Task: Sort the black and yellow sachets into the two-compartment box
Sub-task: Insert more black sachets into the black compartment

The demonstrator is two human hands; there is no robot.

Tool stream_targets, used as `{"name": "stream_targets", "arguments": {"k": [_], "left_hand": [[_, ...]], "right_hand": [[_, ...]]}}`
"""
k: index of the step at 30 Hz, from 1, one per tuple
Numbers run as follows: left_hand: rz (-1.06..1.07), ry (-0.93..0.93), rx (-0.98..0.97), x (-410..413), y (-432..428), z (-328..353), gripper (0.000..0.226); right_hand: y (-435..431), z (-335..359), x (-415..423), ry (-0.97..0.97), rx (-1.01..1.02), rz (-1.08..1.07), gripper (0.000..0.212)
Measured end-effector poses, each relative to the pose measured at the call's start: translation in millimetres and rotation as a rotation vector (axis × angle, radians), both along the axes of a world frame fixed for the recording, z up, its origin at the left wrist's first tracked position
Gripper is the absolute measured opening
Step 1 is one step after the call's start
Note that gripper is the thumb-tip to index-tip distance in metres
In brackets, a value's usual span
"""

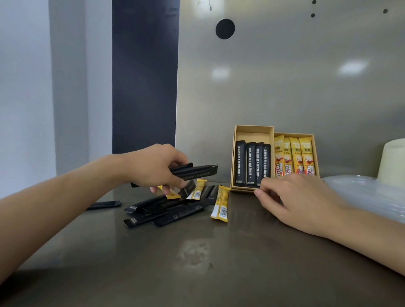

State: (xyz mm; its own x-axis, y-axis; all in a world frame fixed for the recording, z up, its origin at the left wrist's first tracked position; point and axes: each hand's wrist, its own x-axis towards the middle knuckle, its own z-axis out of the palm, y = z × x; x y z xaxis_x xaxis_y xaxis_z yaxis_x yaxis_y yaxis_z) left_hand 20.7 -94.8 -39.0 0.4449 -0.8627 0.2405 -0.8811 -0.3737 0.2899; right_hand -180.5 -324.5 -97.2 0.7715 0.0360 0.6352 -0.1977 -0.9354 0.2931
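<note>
The left hand (154, 167), to the left of the box (253, 130), and the right hand (294, 201), just in front of the box, are both bare. The left forearm (55, 205) and right forearm (367, 234) are bare too, uncovered right to the picture's edge.

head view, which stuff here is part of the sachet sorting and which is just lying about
Job: box; black sachets gripped by left hand; loose sachet pile on the table; right hand at the box's front edge.
Lying about: cream tub; clear plastic stack.
</note>
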Motion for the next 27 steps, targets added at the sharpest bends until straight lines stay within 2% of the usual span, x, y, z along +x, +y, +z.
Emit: {"name": "stream_targets", "arguments": {"k": [11, 19, 21, 23, 27], "left_hand": [[-0.006, 0.023, -0.071, 3.6, 1.6, -1.3, 0.009], [-0.053, 0.104, -0.078, -13.0, 1.5, 0.2, 0.040], [-0.080, 0.149, -0.073, -15.1, 1.5, -1.4, 0.042], [-0.113, 0.197, -0.066, -15.2, 1.3, -3.0, 0.040], [-0.198, 0.231, -0.073, -17.4, -0.6, -5.1, 0.038]], "right_hand": [[4.3, 2.0, -2.2, 0.012, -0.001, -0.025, 0.031], [4.9, 2.4, -4.2, 0.001, 0.036, -0.018, 0.030], [5.4, 2.8, -4.2, -0.002, 0.059, -0.022, 0.029], [7.1, 4.0, -4.3, -0.001, 0.181, 0.011, 0.026], [9.0, 6.9, -3.2, -0.008, 0.745, 0.287, 0.023]]}}
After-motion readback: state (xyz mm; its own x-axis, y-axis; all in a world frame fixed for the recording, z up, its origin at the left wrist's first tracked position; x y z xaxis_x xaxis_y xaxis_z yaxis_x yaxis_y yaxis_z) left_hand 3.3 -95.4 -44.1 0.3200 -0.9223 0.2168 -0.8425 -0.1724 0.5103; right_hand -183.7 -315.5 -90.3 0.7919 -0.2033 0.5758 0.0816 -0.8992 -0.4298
